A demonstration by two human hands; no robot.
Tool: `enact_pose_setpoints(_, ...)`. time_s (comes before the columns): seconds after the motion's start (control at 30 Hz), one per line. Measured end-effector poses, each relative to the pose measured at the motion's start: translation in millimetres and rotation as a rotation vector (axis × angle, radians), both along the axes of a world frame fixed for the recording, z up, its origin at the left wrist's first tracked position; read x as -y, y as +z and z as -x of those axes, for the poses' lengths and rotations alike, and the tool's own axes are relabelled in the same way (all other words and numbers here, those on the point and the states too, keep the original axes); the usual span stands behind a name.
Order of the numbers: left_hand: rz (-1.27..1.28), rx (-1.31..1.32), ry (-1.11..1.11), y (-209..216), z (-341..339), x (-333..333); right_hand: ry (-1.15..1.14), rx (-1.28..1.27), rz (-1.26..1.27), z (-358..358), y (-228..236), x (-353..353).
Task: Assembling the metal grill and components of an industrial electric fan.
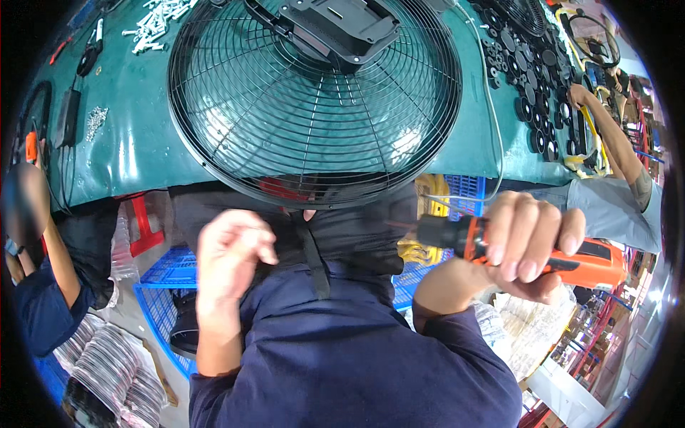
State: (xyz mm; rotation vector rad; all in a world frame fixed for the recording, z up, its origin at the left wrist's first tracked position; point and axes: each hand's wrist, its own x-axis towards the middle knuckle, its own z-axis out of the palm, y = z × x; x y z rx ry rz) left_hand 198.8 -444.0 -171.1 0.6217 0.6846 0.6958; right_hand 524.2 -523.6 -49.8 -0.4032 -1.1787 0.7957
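My right hand [531, 239] is wrapped around an orange and black power screwdriver [592, 264], its black nose pointing left, and the thin tip is blurred. My left hand [232, 250] is raised in front of my body, fingers curled and pinched together; anything between them is too small or blurred to make out. Beyond both hands, a large round black wire fan grille [314, 135] lies on the green-topped table [128, 160], its near rim over the table edge. A black plastic housing [342, 28] sits on the grille's middle. Neither hand touches the grille.
White screws [153, 25] lie in a pile at the far left, with small silver screws [96, 121] nearer. Many black round parts [539, 107] cover the right side. A pale cable [492, 93] crosses the table. Blue crates [168, 285] stand below. Co-workers' arms [617, 139] reach in at both sides.
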Motion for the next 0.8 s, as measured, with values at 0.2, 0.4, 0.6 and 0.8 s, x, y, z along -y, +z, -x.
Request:
enact_pose_setpoints(0.2,0.208,0.116,-0.227,8.0,-48.6,23.3,0.117,-0.213,0.026,42.8,-17.3,-17.3)
enact_pose_setpoints(0.4,0.236,0.128,-0.199,12.0,-54.2,24.1,0.077,-0.134,0.013,49.3,-23.1,-12.5)
enact_pose_setpoints(0.6,0.239,0.139,-0.208,11.0,-55.1,28.3,0.003,-0.156,0.055,54.8,-27.3,-6.4)
enact_pose_setpoints(0.8,0.21,0.086,-0.152,13.8,-53.6,29.7,0.008,-0.134,0.025,54.1,-32.7,-6.2)
